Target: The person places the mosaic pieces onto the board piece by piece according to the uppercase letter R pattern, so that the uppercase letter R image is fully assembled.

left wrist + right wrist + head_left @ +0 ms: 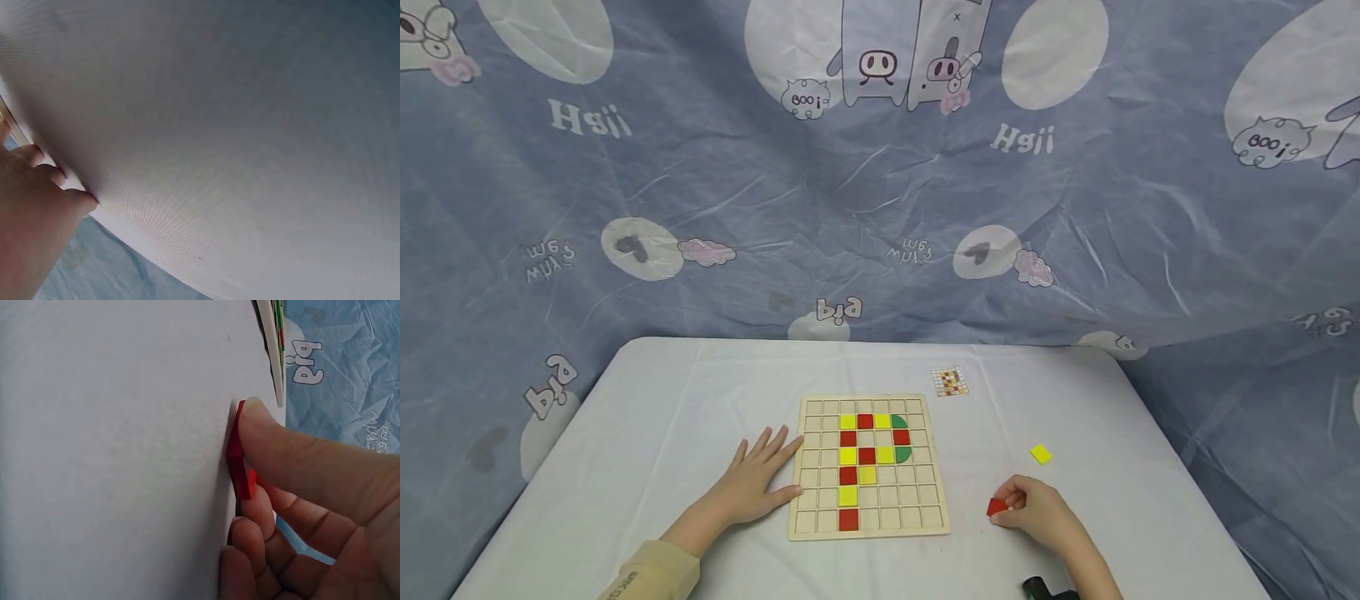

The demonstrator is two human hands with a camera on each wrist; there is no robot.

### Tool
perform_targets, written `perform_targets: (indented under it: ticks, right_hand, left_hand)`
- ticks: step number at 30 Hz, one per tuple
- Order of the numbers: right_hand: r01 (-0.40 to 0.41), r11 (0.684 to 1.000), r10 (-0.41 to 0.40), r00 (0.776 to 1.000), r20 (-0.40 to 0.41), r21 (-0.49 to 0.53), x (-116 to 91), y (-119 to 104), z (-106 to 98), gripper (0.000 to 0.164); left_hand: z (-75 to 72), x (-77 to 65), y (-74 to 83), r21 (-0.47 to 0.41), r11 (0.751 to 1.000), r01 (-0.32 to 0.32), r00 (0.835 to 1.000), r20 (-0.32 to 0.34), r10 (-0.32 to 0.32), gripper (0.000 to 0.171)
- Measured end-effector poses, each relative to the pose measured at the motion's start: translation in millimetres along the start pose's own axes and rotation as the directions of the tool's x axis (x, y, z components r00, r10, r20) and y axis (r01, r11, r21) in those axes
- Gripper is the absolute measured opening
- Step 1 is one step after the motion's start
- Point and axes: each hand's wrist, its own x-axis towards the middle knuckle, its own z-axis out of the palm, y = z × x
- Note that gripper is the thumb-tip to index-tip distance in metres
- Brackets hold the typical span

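A wooden grid board [820, 523] lies on the white table, holding red and yellow square tiles and two green rounded tiles [902, 455] that form a P-like figure. My left hand [748, 487] rests flat with spread fingers, thumb and fingertips at the board's left edge. To the right of the board, my right hand [1033, 512] pinches a red square tile [996, 507] between thumb and fingers. In the right wrist view that red tile [237, 456] is tilted close over the tablecloth. A loose yellow tile [1041, 454] lies beyond the right hand.
A small pattern card [951, 381] lies behind the board's right corner. A dark object [1047, 590] sits at the front edge, near the right forearm. The white tablecloth [715, 400] reaches back to a blue patterned curtain [850, 208].
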Motion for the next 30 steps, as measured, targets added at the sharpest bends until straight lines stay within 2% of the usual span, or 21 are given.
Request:
perform_targets:
  ticks: [11, 18, 24, 30]
  right_hand:
    - [0.001, 1.000, 0.000, 1.000, -0.029, 0.016, -1, -7, 4, 0.026]
    - [0.073, 0.986, -0.063, 0.996, -0.069, 0.147, 4, -35, 15, 0.022]
    - [0.137, 0.961, -0.137, 0.990, -0.018, 0.241, 8, -62, 31, 0.021]
    - [0.227, 0.937, -0.249, 0.967, 0.054, 0.265, 10, -78, 51, 0.017]
  left_hand:
    - [1.7, 0.1, -1.5, -0.001, 1.000, -0.005, 1.000, -0.005, 0.005, 0.078]
    - [1.6, -0.4, -1.5, -0.006, 1.000, 0.005, 1.000, -0.001, -0.005, 0.079]
    - [1.1, -0.5, -1.1, -0.016, 1.000, 0.002, 1.000, -0.001, -0.002, 0.079]
    - [2.0, 0.1, -1.4, -0.005, 1.000, 0.003, 1.000, -0.004, -0.003, 0.080]
